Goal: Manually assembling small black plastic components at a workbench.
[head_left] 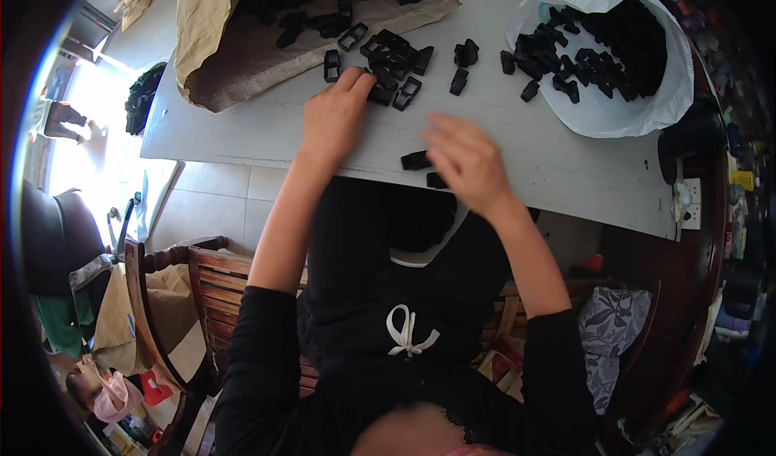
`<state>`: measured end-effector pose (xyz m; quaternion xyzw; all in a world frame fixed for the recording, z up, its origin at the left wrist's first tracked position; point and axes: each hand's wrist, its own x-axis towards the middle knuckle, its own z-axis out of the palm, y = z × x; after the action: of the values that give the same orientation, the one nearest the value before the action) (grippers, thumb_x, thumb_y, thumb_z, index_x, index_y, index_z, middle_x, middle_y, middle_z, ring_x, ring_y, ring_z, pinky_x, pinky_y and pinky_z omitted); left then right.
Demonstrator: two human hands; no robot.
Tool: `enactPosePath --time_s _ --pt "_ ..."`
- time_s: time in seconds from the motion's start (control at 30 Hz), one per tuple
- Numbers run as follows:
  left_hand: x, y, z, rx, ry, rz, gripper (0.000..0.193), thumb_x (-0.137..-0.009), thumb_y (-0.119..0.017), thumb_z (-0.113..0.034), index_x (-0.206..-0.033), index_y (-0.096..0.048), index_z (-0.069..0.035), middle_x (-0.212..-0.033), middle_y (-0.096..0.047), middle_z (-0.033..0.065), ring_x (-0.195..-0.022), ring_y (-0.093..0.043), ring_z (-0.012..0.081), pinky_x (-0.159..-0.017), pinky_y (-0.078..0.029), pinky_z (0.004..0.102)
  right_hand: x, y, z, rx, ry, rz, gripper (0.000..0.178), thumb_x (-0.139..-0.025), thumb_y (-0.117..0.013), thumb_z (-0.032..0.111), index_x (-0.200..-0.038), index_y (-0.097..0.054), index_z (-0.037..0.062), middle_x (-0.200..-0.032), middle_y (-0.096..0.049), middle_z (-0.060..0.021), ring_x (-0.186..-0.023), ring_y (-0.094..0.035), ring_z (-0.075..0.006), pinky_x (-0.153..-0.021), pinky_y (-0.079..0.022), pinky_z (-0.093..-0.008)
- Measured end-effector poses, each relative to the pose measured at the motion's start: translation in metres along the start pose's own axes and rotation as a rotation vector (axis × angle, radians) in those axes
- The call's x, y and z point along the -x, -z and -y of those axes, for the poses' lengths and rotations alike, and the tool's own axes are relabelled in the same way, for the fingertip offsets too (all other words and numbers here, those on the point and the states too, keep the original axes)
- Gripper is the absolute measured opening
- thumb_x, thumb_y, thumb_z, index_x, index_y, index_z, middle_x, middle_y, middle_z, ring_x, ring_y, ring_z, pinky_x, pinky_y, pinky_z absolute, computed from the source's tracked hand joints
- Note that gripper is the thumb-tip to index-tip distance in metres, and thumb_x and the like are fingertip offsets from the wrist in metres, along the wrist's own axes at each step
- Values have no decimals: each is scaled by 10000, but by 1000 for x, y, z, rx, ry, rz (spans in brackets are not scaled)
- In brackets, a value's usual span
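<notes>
My left hand (335, 116) is at the near edge of a loose pile of black plastic buckle parts (392, 54). Its fingers are bent down and drawn together against the pieces, and the fingertips are partly hidden. My right hand (473, 165), smeared by motion, hovers at the table's front edge. Beside it lies a black buckle part (415, 160), with another dark piece (436, 180) just under it at the edge. Two more black pieces (459, 82) lie apart to the right of the pile. An open-framed buckle part (407, 93) rests in front of the pile.
A large brown paper bag (202, 60) lies open at the back left, black parts spilling from its mouth. At the right, a white plastic bag (602, 120) holds many similar small parts. The grey table (566, 173) ends before my lap, where a white-rimmed container (416, 260) holds dark contents.
</notes>
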<state>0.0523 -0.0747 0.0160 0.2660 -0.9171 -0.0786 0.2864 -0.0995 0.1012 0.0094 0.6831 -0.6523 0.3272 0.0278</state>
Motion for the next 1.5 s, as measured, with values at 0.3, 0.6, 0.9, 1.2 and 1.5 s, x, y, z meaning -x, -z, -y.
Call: enactPosePath --time_s 0.3,0.6,0.9,1.2,1.5 --pt "14 3 -18 167 -35 104 154 -823 -635 -72 -970 -656 -109 -991 -613 31 -717 -641 275 -626 -512 376 -33 11 -59 179 -234 68 284 -857 -600 59 -1131 -665 94 -988 -592 -98 -908 -599 -254 -774 -498 -347" --pt "25 18 -19 295 -42 227 320 -777 -712 -115 -1083 -620 -109 -1131 -552 58 -806 -643 274 -692 -524 397 -23 11 -76 -139 -430 -3 313 -893 -609 124 -1196 -649 58 -933 -558 -77 -788 -552 -173 -739 -458 -283" --pt "29 -9 -30 571 -18 255 417 -728 -735 -3 -1111 -582 -69 -1022 -583 73 -693 -579 205 -635 -491 308 -13 11 -24 -291 -352 -115 334 -747 -713 -21 -1074 -692 44 -987 -655 -76 -802 -613 -150 -642 -496 -255" --pt "26 -17 -39 749 83 223 502 -695 -741 36 -1154 -560 -52 -939 -598 77 -639 -531 145 -592 -462 269 -12 -15 4 -190 -30 -130 275 -728 -691 -68 -983 -727 28 -968 -684 -79 -881 -632 -230 -723 -534 -317" --pt "-2 -18 -29 250 -43 -44 275 -785 -685 -75 -1026 -569 -11 -981 -590 125 -792 -642 287 -652 -530 375 5 -7 16 23 23 -15 244 -871 -613 121 -1082 -692 29 -1140 -661 -141 -1075 -611 -309 -937 -480 -377"
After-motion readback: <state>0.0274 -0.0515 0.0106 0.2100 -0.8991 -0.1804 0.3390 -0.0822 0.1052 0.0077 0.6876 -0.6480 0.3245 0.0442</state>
